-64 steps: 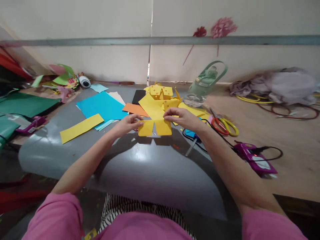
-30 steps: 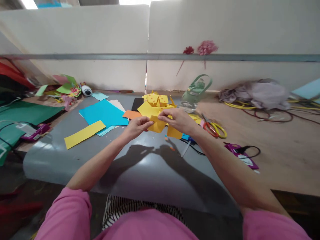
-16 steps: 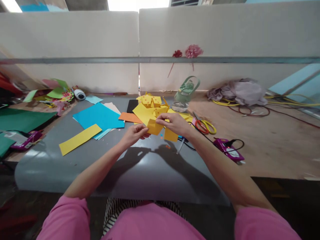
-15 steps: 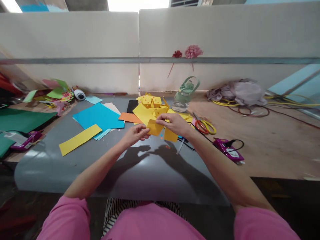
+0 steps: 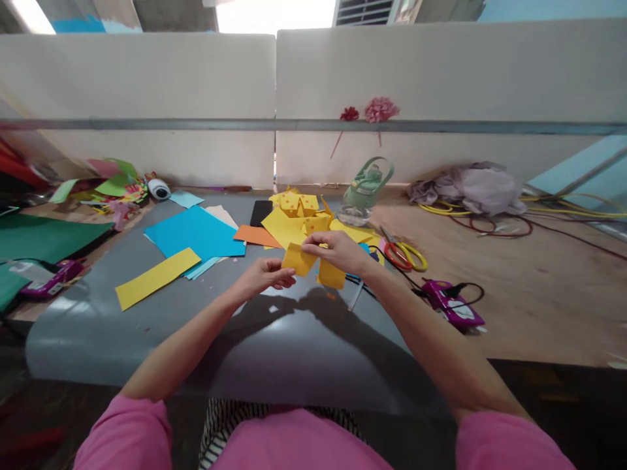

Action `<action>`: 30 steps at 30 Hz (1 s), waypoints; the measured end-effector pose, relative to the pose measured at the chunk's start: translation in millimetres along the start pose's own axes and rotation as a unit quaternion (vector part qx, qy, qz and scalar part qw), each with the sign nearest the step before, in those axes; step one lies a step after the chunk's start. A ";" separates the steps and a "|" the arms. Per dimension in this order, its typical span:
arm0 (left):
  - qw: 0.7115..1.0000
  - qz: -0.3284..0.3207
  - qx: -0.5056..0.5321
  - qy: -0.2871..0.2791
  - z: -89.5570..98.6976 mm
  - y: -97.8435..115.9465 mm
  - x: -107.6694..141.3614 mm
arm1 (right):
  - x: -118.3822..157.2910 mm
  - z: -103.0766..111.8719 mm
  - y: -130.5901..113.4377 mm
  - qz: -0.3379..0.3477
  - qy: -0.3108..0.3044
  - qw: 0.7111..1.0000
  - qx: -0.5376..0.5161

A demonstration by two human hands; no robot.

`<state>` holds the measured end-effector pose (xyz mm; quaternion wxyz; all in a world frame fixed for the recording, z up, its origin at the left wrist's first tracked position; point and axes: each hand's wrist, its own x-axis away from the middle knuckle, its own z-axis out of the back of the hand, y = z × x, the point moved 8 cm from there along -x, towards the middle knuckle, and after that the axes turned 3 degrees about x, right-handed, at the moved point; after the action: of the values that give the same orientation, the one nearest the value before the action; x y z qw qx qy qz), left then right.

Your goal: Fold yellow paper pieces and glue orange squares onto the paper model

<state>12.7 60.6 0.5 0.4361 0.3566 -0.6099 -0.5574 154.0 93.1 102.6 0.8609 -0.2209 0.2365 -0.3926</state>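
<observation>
Between my hands is a piece of yellow paper (image 5: 298, 260), raised over the grey mat (image 5: 274, 378). My left hand (image 5: 268, 274) pinches its left edge, with thumb and fingers closed. My right hand (image 5: 336, 249) grips the upper right part of it, fingers folded together. Below the right hand hangs another yellow flap (image 5: 331, 274); whether it is joined to the same paper I cannot tell. Just behind my hands stand folded yellow paper pieces with orange dots (image 5: 294, 203), beside a plain yellow sheet (image 5: 281, 227).
At left lie blue sheets (image 5: 196, 232), a yellow strip (image 5: 157, 279) and an orange strip (image 5: 255, 235). To the right are scissors (image 5: 405, 254), a green-lidded bottle (image 5: 361, 196) and a purple device (image 5: 453, 303) with a black cord. A phone-like black slab (image 5: 261, 213) lies behind.
The view has tipped slightly upward, so the scene sits lower. My left hand and the held paper have shifted a little to the left; both hands keep their hold.
</observation>
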 end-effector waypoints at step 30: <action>0.981 -0.138 -0.074 0.117 28.4 27.0 -9.2 | -7.5 -24.9 26.4 -0.022 -0.046 0.998 -0.030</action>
<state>-9.0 83.0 26.1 0.4487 0.4667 -0.4567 -0.6102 150.2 109.7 69.7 0.8552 -0.2691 0.2038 -0.3934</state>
